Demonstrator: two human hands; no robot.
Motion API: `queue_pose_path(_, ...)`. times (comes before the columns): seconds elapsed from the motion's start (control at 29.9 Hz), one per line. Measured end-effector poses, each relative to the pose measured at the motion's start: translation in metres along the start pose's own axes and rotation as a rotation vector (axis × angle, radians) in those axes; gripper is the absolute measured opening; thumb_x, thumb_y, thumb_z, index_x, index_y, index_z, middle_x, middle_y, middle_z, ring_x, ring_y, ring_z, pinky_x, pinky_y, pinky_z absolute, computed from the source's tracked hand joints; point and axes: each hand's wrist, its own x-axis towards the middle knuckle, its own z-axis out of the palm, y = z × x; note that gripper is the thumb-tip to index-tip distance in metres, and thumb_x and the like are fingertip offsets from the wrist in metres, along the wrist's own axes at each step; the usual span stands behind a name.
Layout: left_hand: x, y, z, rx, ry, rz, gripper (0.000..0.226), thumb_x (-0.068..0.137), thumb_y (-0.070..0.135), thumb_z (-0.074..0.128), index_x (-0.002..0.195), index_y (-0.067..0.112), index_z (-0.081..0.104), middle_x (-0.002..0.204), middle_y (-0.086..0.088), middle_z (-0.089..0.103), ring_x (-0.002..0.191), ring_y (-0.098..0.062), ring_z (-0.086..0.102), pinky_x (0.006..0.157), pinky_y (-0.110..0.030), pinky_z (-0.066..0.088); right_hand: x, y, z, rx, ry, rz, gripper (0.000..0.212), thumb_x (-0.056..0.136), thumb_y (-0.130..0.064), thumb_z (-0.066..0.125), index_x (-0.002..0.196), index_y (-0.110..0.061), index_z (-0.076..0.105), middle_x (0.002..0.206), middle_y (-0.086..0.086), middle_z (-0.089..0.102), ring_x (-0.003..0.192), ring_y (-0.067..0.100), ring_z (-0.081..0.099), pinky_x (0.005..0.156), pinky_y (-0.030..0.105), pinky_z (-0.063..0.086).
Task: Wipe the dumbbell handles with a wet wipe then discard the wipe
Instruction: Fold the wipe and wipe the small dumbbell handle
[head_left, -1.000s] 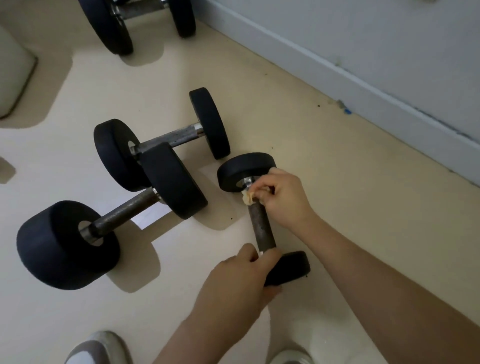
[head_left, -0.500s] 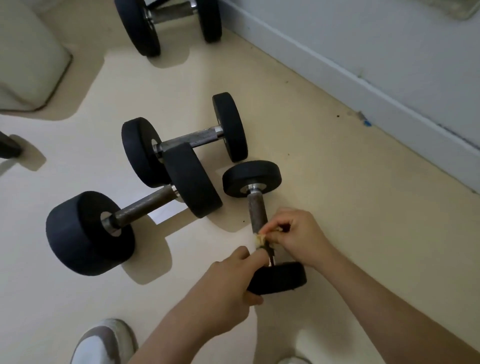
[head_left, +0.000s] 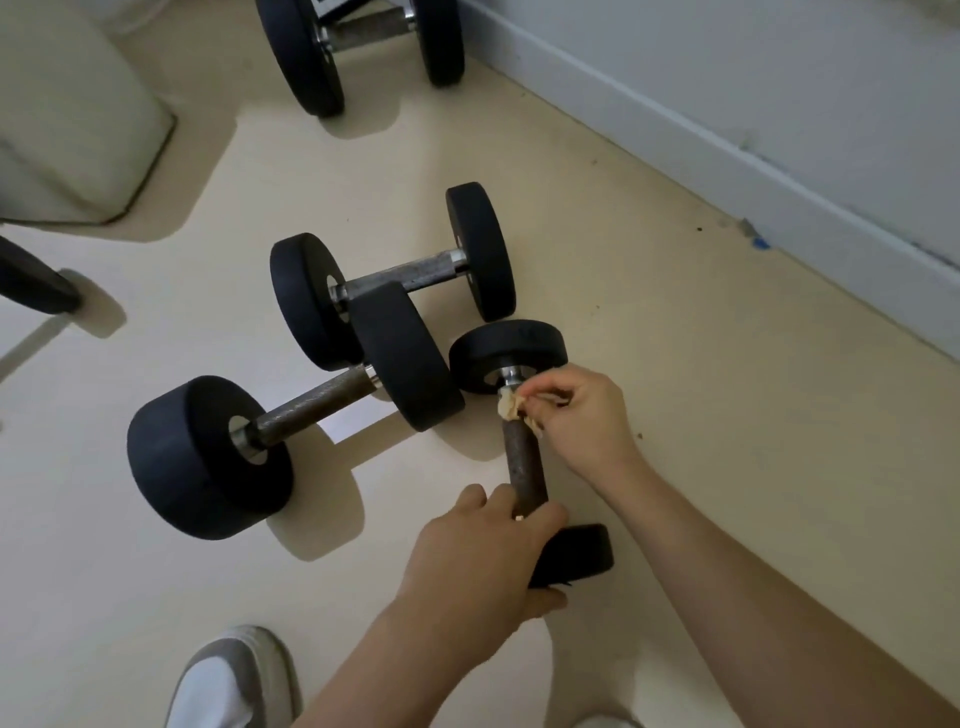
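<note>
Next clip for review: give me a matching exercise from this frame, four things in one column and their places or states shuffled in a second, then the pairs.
Column A
1. wet wipe
2. left hand
3. white shoe
4. thick-headed dumbbell

Column B
a. at the bottom edge of the view
b. pinched by the right hand against the far end of the small dumbbell handle
c. holds the small dumbbell's near end
d. lies on the floor with no hand on its handle

Pairs: 1-b, 2-c, 3-a, 4-d
</note>
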Motion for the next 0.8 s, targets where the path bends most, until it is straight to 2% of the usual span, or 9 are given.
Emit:
queue_pose_path(0.17,0.005,0.010,0.008,0.060,0.016,0.005,0.048,0.091,0.043,0.053,0.131,0.031,0.029,0.133,-0.007,0.044,0.103,-0.032,0.049,0.078,-0.039,0.050,-0.052,0.008,-0.023,0.050,-0.282,0.131,0.028,0.073,0.001,0.074,0.066,-0.027,0.074,0.072,-0.007,0.070,0.069,0.005,0.067,0.069,0.021,0.053)
queue_pose_path(0.27,0.002,0.013,0.010,0.067,0.053,0.009,0.043,0.094,0.040,0.050,0.130,0.026,0.033,0.122,-0.002,0.050,0.098,-0.028,0.051,0.071,-0.035,0.047,-0.031,0.007,-0.016,0.022,-0.157,0.095,0.026,0.076,-0.002,0.071,0.069,-0.027,0.072,0.076,-0.010,0.070,0.072,0.003,0.064,0.068,0.014,0.049)
queue_pose_path(0.37,0.000,0.017,0.011,-0.016,0.166,0.009,0.034,0.090,0.040,0.055,0.120,0.027,0.044,0.106,0.005,0.056,0.086,-0.021,0.055,0.061,-0.031,0.045,0.000,-0.002,-0.009,-0.023,-0.054,0.018,0.022,0.080,-0.008,0.070,0.075,-0.029,0.070,0.082,-0.012,0.065,0.077,0.000,0.059,0.065,0.012,0.045)
queue_pose_path(0.43,0.000,0.018,0.013,-0.110,0.249,0.014,0.033,0.083,0.042,0.064,0.110,0.030,0.051,0.093,0.009,0.059,0.074,-0.017,0.057,0.053,-0.030,0.045,-0.005,-0.002,-0.018,-0.038,-0.082,0.024,0.020,0.079,-0.008,0.071,0.076,-0.027,0.071,0.081,-0.012,0.066,0.076,0.001,0.061,0.066,0.016,0.048)
queue_pose_path(0.5,-0.002,0.019,0.018,-0.208,0.293,-0.015,0.035,0.077,0.043,0.067,0.108,0.033,0.053,0.087,0.013,0.059,0.070,-0.012,0.057,0.052,-0.027,0.045,-0.026,0.002,-0.034,-0.070,-0.201,0.052,0.018,0.076,-0.005,0.073,0.075,-0.023,0.074,0.077,-0.009,0.069,0.072,0.003,0.064,0.067,0.019,0.052)
queue_pose_path(0.57,-0.004,0.020,0.026,-0.283,0.326,-0.040,0.042,0.070,0.043,0.070,0.108,0.035,0.055,0.086,0.016,0.061,0.070,-0.009,0.058,0.052,-0.024,0.047,-0.037,0.004,-0.037,-0.135,-0.301,0.039,0.015,0.075,-0.006,0.074,0.077,-0.021,0.076,0.077,-0.007,0.071,0.071,0.003,0.065,0.070,0.023,0.055)
queue_pose_path(0.7,-0.010,0.018,0.043,-0.397,0.402,-0.038,0.051,0.064,0.039,0.069,0.112,0.037,0.053,0.096,0.018,0.067,0.077,-0.007,0.064,0.057,-0.026,0.057,0.001,-0.005,-0.012,-0.128,-0.007,-0.052,0.010,0.079,-0.013,0.072,0.086,-0.020,0.075,0.086,-0.005,0.070,0.079,0.002,0.063,0.073,0.020,0.053)
queue_pose_path(0.74,-0.011,0.016,0.045,-0.412,0.421,-0.034,0.051,0.065,0.039,0.068,0.114,0.037,0.053,0.098,0.018,0.067,0.079,-0.007,0.065,0.059,-0.027,0.057,0.003,-0.005,-0.010,-0.117,0.003,-0.040,0.010,0.079,-0.012,0.072,0.085,-0.020,0.075,0.085,-0.005,0.070,0.078,0.001,0.063,0.070,0.017,0.052)
queue_pose_path(0.8,-0.012,0.013,0.046,-0.412,0.448,-0.036,0.049,0.068,0.042,0.064,0.115,0.037,0.054,0.100,0.018,0.067,0.082,-0.008,0.066,0.060,-0.026,0.057,-0.019,0.000,-0.020,-0.087,-0.106,0.034,0.014,0.078,-0.006,0.073,0.077,-0.019,0.074,0.078,-0.004,0.070,0.069,0.000,0.063,0.063,0.011,0.050)
